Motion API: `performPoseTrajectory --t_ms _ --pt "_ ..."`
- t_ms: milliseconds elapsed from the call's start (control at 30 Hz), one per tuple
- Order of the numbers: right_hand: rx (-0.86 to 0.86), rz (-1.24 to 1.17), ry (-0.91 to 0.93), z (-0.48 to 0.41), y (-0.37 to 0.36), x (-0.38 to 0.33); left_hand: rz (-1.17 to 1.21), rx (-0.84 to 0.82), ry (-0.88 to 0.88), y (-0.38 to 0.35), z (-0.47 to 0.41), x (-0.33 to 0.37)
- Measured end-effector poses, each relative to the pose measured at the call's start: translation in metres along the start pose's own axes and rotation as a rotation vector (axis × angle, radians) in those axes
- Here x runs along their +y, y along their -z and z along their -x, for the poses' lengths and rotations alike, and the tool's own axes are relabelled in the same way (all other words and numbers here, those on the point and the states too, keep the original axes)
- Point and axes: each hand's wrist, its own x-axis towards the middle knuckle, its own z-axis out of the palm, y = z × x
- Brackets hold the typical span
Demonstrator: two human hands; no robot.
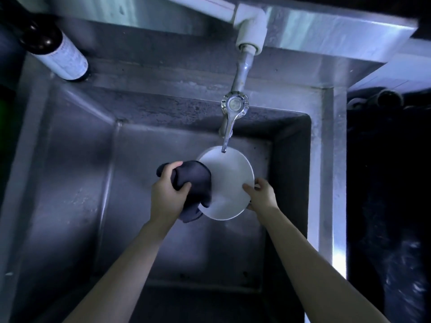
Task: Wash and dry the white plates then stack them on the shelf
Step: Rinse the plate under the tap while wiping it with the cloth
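A round white plate [229, 180] is held over the steel sink basin, just under the tap spout. My right hand [262, 194] grips its right rim, thumb on the face. My left hand [169, 190] is closed on a dark cloth [194, 185], which is pressed against the plate's left side and hides that edge. I cannot tell whether water is running.
A deep steel sink [77, 183] fills the view, its rim running along the right [326, 183]. A chrome tap [234, 108] hangs from a white pipe above. A dark bottle with a pale label [58, 50] stands on the back left ledge. Right of the sink is dark.
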Motion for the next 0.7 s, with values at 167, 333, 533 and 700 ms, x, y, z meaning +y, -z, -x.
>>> performPoseTrajectory --t_ms 167,333,533,700 --pt "-0.001 -0.076 0.112 0.061 0.023 -0.008 -0.253 0.116 -0.193 0.042 0.032 0.028" --pt "-0.107 -0.226 0.222 0.131 0.030 -0.011 -0.578 -0.206 -0.626 0.065 0.092 0.081" --pt "-0.147 -0.348 0.339 0.195 0.037 -0.017 -0.366 -0.560 -0.692 0.078 0.137 0.096" --pt "-0.210 -0.447 0.392 0.232 0.043 -0.020 -0.405 -0.299 -0.845 0.091 0.149 0.104"
